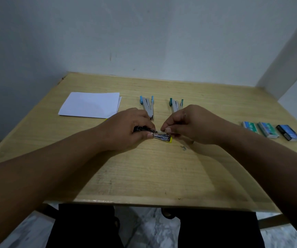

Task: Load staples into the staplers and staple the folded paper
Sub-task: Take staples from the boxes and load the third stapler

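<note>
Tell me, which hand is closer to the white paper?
The left hand. It holds a yellow-ended stapler just right of the folded paper, close to its near corner. The right hand is farther right, beyond both open staplers, pinching something small and silver.

We are looking down at a wooden table (144,176) set against a pale wall. The left hand (126,128) is gripping a yellow-tipped stapler (162,136) lying open near the table's middle. The right hand (185,125) is pinching something small at the stapler's metal channel; it is too small for us to identify. A loose staple strip (183,147) is lying just beside the right wrist. Beyond the hands, a blue stapler (148,106) and a teal stapler (176,105) are lying open side by side. The folded paper (90,105) is resting at far left. Three staple boxes (269,131) are sitting in a row at far right.
</note>
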